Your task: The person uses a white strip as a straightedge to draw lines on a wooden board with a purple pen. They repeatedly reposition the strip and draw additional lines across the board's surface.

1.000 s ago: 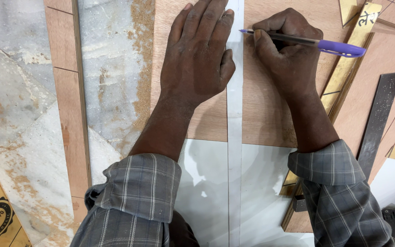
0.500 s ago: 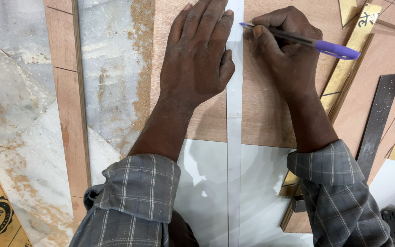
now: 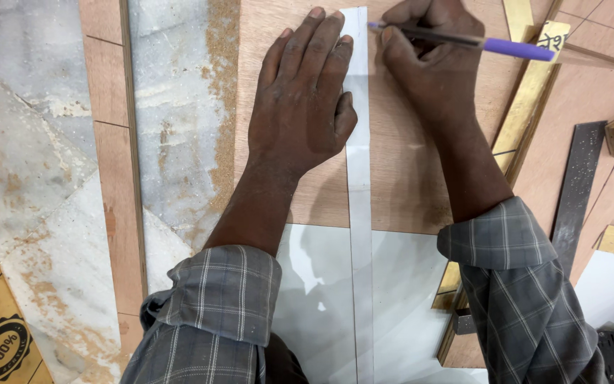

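Head view: left hand (image 3: 300, 99) lies flat, fingers spread, pinning a white strip (image 3: 359, 185) on plywood (image 3: 399, 171); at one o'clock, right hand (image 3: 435, 67) grips a purple pen (image 3: 463, 41).

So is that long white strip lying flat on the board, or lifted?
Flat. The white strip lies along the plywood board, pressed down by the left hand, while the right hand holds a purple pen at its edge.

A dark metal ruler (image 3: 578, 192) is seen lying right of a yellowish wooden strip (image 3: 524, 107), a plywood strip (image 3: 115, 178) is laid across the marble floor (image 3: 30, 163), and a sawdust patch (image 3: 218, 78) is noted.
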